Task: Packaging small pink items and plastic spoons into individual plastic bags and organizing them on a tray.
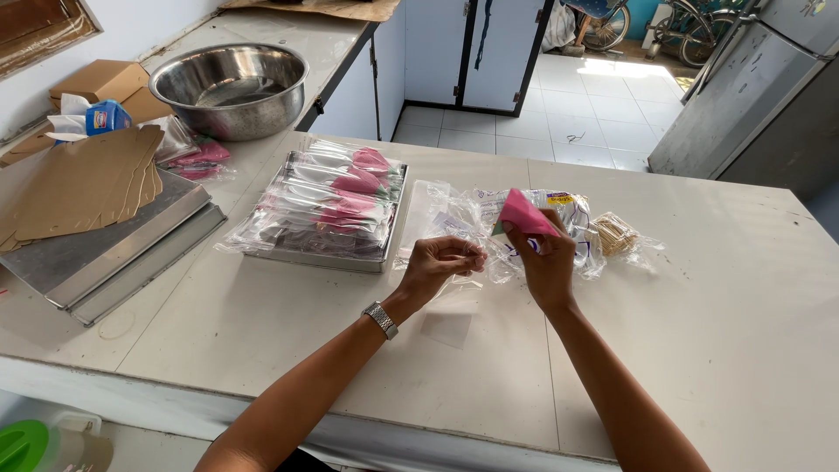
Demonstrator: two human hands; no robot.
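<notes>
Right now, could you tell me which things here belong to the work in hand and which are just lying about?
In hand:
right hand holding pink piece
left hand pinching clear bag
tray of wrapped pink pieces

Lying about:
steel bowl
cardboard sheets
toothpick packet

Head view. We see the right hand (pixel 546 258) holding a pink folded piece (pixel 523 214) above the bench (pixel 288 332), while the left hand (pixel 437 262) pinches a clear plastic sleeve (pixel 463 280) just beside it. Behind the hands lie crumpled clear bags (pixel 454 214) and a small packet of toothpicks (pixel 616 234). To the left, a metal tray (pixel 328 253) carries wrapped pink pieces; farther back stands a steel bowl (pixel 229 87).
</notes>
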